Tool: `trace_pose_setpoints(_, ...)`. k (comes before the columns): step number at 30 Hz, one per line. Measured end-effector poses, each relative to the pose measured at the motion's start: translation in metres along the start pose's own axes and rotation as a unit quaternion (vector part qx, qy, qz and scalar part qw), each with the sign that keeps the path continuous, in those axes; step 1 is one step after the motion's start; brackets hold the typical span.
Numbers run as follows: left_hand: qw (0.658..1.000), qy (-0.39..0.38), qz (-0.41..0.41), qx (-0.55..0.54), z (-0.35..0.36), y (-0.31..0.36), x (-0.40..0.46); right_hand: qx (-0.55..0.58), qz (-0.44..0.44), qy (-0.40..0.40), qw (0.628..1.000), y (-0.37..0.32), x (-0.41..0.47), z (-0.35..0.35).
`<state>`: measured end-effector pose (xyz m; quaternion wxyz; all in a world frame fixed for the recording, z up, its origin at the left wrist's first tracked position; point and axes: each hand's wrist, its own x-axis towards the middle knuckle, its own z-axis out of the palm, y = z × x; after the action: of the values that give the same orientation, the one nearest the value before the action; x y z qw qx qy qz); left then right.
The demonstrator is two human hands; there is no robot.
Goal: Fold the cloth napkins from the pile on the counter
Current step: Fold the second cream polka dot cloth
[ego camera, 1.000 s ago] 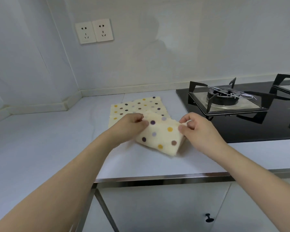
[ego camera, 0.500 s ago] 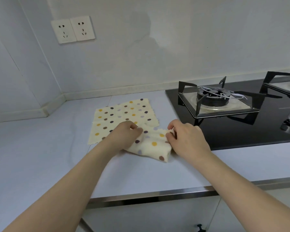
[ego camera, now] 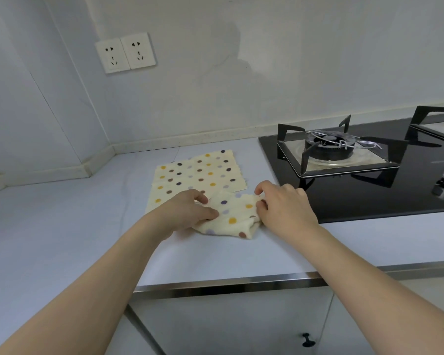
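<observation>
Two napkins [ego camera: 199,175], two hands [ego camera: 187,211].

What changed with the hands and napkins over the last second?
Both hands, left hand and right hand, moved closer together, bunching the folded napkin narrower between them. Both still grip it. The flat napkin behind stayed on the counter.

hands closer together, folded napkin [ego camera: 232,217] narrower, bunched

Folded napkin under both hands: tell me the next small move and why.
Probably press the folded napkin flat and release. The left hand and right hand pinch its ends, and it sits bunched on the counter beside the flat napkin.
</observation>
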<state>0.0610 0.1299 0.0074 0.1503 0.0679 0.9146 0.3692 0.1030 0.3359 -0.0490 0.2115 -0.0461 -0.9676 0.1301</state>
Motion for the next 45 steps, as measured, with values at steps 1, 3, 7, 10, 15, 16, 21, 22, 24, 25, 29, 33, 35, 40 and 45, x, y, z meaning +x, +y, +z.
trace_pose_setpoints(1, 0.996, 0.053, 0.016, 0.073, 0.003, -0.002, -0.003, -0.001, -0.001, -0.004, 1.0, 0.0, 0.0, -0.001)
trace_pose_setpoints(3, 0.954, 0.2, 0.102, 0.198, 0.015, -0.009, -0.015, 0.004, -0.001, -0.011, 1.0, 0.0, -0.001, -0.003)
trace_pose_setpoints(7, 0.918, 0.231, 0.241, 0.212, 0.051, -0.005, -0.047, 0.019, -0.015, -0.035, 0.999, -0.002, -0.005, -0.009)
trace_pose_setpoints(10, 0.898, 0.235, 0.227, 0.294, 0.07, -0.001, -0.05, 0.034, -0.018, -0.067, 0.997, 0.005, -0.006, -0.016)
trace_pose_setpoints(15, 0.861, 0.254, 0.194, 0.396, 0.084, 0.016, -0.05, 0.05, -0.028, -0.053, 0.997, 0.018, -0.015, -0.016)
trace_pose_setpoints(16, 0.857, 0.258, 0.186, 0.405, 0.087, 0.02, -0.051, 0.04, -0.031, -0.045, 0.998, 0.018, -0.017, -0.015)
trace_pose_setpoints(21, 0.868, 0.224, 0.122, 0.426, 0.093, 0.035, -0.052, 0.009, -0.034, -0.033, 0.999, 0.015, -0.019, -0.014)
trace_pose_setpoints(22, 0.881, 0.214, 0.104, 0.408, 0.092, 0.036, -0.051, 0.004, -0.033, -0.035, 0.999, 0.015, -0.02, -0.014)
trace_pose_setpoints(24, 0.908, 0.193, 0.082, 0.362, 0.091, 0.036, -0.053, -0.013, -0.027, -0.036, 0.999, 0.013, -0.022, -0.014)
trace_pose_setpoints(25, 0.916, 0.18, 0.08, 0.348, 0.091, 0.037, -0.055, -0.026, -0.024, -0.037, 0.999, 0.011, -0.023, -0.014)
trace_pose_setpoints(29, 0.92, 0.091, 0.086, 0.372, 0.079, 0.047, -0.064, -0.037, -0.02, -0.055, 0.998, 0.007, -0.025, -0.014)
trace_pose_setpoints(33, 0.924, 0.045, 0.071, 0.374, 0.069, 0.055, -0.066, -0.02, -0.017, -0.064, 0.998, 0.007, -0.026, -0.016)
trace_pose_setpoints(35, 0.921, 0.039, 0.078, 0.379, 0.073, 0.053, -0.066, -0.018, -0.014, -0.064, 0.998, 0.007, -0.027, -0.016)
trace_pose_setpoints(40, 0.928, 0.042, 0.086, 0.359, 0.074, 0.048, -0.068, -0.013, -0.013, -0.056, 0.998, 0.008, -0.028, -0.014)
trace_pose_setpoints(45, 0.931, -0.028, 0.06, 0.359, 0.079, 0.036, -0.076, -0.01, -0.012, -0.049, 0.999, 0.011, -0.026, -0.011)
